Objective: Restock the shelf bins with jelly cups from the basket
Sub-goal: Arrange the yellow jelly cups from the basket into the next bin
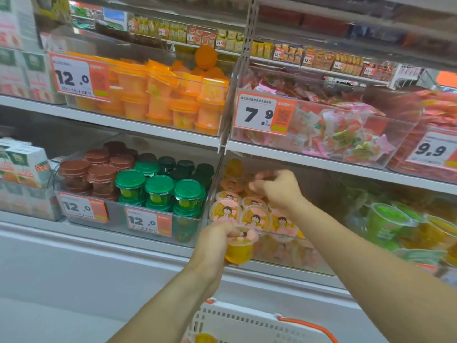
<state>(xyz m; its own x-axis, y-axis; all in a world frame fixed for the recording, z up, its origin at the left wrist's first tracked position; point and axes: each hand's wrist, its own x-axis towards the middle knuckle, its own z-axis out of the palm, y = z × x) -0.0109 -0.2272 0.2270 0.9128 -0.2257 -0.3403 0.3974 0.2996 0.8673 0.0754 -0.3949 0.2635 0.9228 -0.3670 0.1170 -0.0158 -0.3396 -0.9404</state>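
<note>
The left hand (216, 237) grips one yellow jelly cup (239, 251) with a pink cartoon lid at the near rim of the clear bin (277, 253), while the right hand (277, 186), blurred, pinches another pink-lidded cup (262, 175) above about six lids visible inside, the white basket (237, 323) nearest.

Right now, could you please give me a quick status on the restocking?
Left hand grips yellow jelly cup at bin front. Right hand over the bin, blurred, maybe holding a cup. Basket below. Nothing in the way.
</note>
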